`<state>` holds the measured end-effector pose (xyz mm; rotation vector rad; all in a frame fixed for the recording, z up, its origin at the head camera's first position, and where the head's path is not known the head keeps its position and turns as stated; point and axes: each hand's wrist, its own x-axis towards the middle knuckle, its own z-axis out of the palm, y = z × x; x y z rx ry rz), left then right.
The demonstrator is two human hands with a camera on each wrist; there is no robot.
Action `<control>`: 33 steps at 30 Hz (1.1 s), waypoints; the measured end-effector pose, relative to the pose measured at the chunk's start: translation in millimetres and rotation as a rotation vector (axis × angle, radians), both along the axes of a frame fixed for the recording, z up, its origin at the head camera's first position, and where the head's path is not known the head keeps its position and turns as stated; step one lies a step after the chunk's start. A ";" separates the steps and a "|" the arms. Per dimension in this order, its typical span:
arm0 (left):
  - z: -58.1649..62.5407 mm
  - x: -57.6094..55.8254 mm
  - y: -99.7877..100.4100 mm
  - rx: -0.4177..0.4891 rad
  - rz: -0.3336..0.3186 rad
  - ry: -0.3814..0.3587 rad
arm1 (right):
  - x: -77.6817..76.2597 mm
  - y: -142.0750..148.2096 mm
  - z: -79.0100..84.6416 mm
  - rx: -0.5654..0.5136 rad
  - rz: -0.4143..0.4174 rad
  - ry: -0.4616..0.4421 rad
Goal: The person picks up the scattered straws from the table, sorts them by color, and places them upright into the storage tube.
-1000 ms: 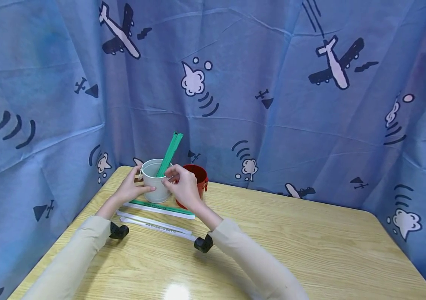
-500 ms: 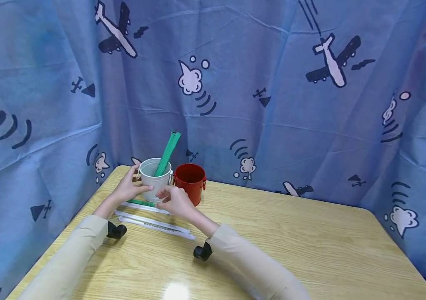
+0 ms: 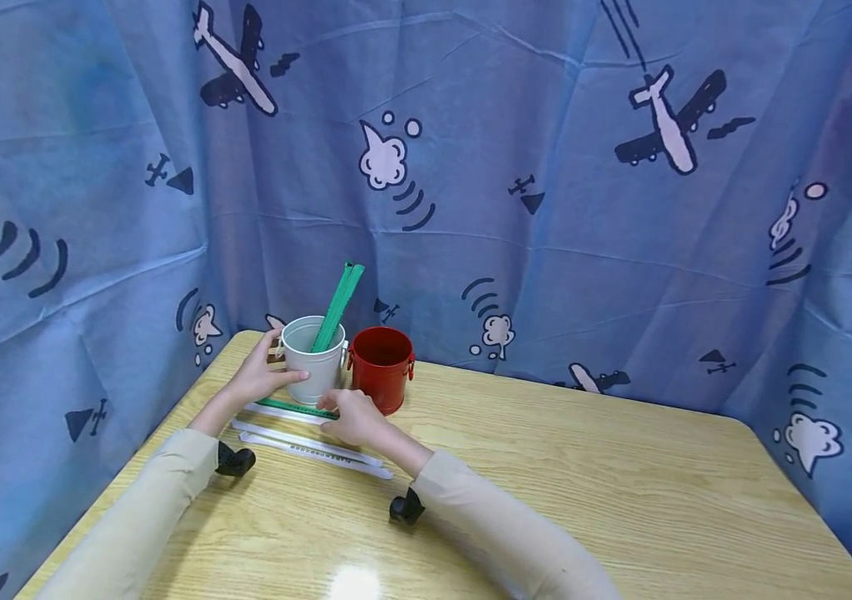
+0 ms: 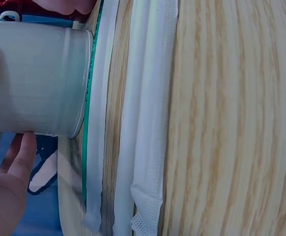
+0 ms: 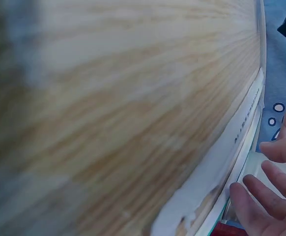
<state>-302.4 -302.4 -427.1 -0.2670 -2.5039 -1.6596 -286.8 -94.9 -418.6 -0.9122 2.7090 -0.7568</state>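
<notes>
My left hand (image 3: 255,375) grips the white bucket (image 3: 318,382) from its left side, thumb across the front. Two green paper-wrapped straws (image 3: 338,308) lean upright out of that bucket. Below it, on the table, lie a green wrapped straw (image 3: 287,406) and, close alongside, a white wrapped straw (image 3: 283,413). My right hand (image 3: 357,417) is at the right end of this pair and covers it. In the right wrist view its fingers (image 5: 275,179) look loosely bent and apart, with nothing seen pinched.
A red bucket (image 3: 381,385) stands right beside the white one. Nearer me lie two more white wrapped straws (image 3: 317,455) on the wooden table (image 3: 546,483). A blue curtain (image 3: 471,250) with airplane prints hangs behind and at the sides.
My right hand has come down from the white bucket's rim to the straws on the table, uncovering the red bucket. My left hand stays on the white bucket.
</notes>
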 end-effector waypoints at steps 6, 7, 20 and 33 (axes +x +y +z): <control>3.0 2.2 1.8 0.006 0.000 -0.001 | 0.6 3.6 -0.2 0.045 0.009 0.045; 3.6 2.9 2.0 0.007 0.001 -0.006 | 0.6 4.2 0.2 0.056 0.007 0.050; 1.6 2.7 1.4 0.035 0.002 -0.030 | 0.5 7.5 -1.8 0.158 0.055 0.110; -0.1 1.9 0.1 0.031 0.005 -0.045 | -1.2 14.0 5.6 0.118 0.028 0.089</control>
